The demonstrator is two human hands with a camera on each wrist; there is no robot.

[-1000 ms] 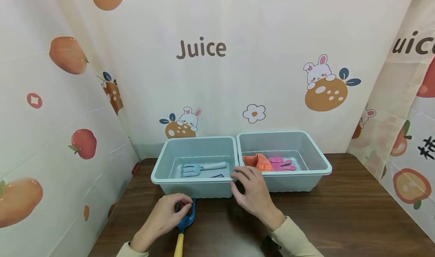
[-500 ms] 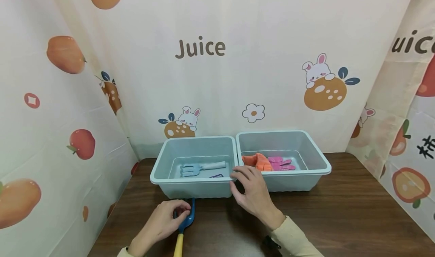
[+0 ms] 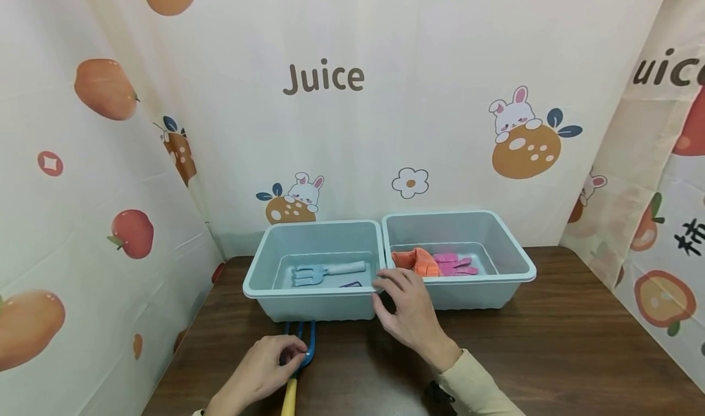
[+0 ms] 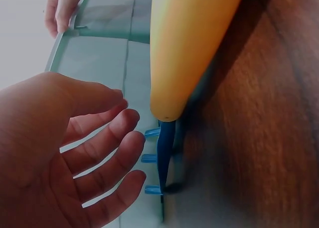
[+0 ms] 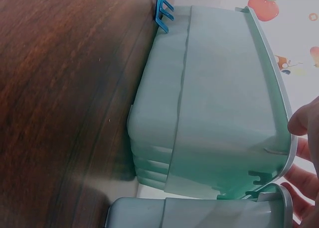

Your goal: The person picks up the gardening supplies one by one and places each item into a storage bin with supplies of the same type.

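A garden fork (image 3: 308,356) with blue tines and a yellow handle (image 3: 289,397) lies on the table, its tines toward the left bin (image 3: 319,306). My left hand (image 3: 263,367) hovers over the fork's head with loosely bent fingers and nothing in them. In the left wrist view a gap shows between those fingertips (image 4: 134,138) and the fork. With thumb and fingers on either side of the rim, my right hand (image 3: 410,315) holds the left bin's near right corner. Inside that bin are a light blue hand fork (image 3: 329,273) and a small purple-edged item (image 3: 350,284).
Right beside it stands a second bin (image 3: 473,293), with an orange cloth item (image 3: 417,261) and a pink glove (image 3: 454,265) inside. Behind both hangs a fruit-print curtain (image 3: 352,141). Brown wooden tabletop (image 3: 551,342) extends to the right.
My left hand has drawn slightly back toward me, so more of the blue tines show. The right hand stays at the bin's corner; the garden fork lies as before.
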